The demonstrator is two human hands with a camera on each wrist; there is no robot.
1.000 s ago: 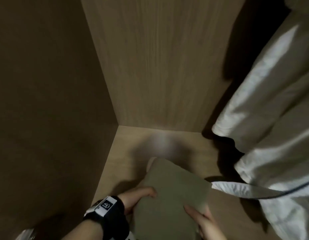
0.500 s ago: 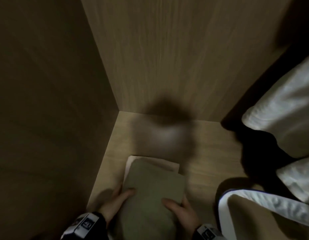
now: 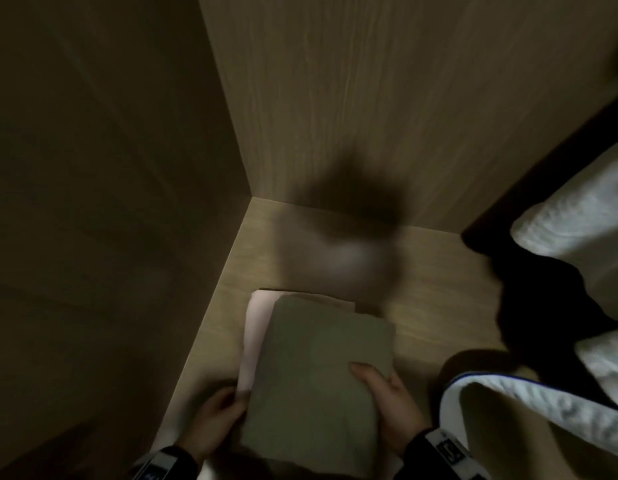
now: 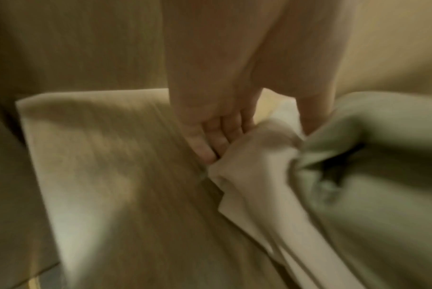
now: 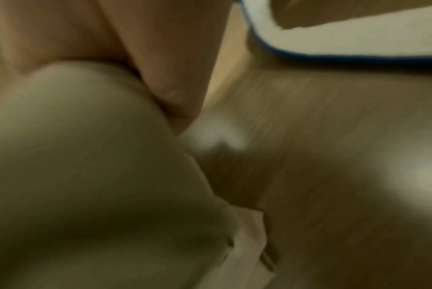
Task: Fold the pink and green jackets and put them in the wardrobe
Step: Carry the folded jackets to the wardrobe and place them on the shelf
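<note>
Two folded jackets are seen stacked on the wardrobe floor (image 3: 435, 317), a pale wood-grain panel lit unevenly and crossed by a dark blurred shadow near the back corner. The green jacket (image 3: 314, 372) lies on top, and the pink jacket (image 3: 257, 337) shows beneath it as a strip along the left and far edges. The stack is set close to the left side wall (image 3: 103, 202), which is dim and brown, while the back wall (image 3: 352, 98) is of the same light wood grain as the floor. The left hand (image 3: 214, 420) is placed at the near left edge of the stack; in the left wrist view its fingers (image 4: 210, 136) are tucked under the pink fabric against the floor, with the thumb on the cloth above, so the edge is held between them. The right hand (image 3: 387, 407) is placed at the near right edge, its thumb laid on top of the green jacket; its other fingers are hidden, and how far they are curled cannot be told. White hanging garments (image 3: 574, 209) fill the right side, and a white hem with dark blue piping (image 3: 508, 393) hangs just beside the right hand.
</note>
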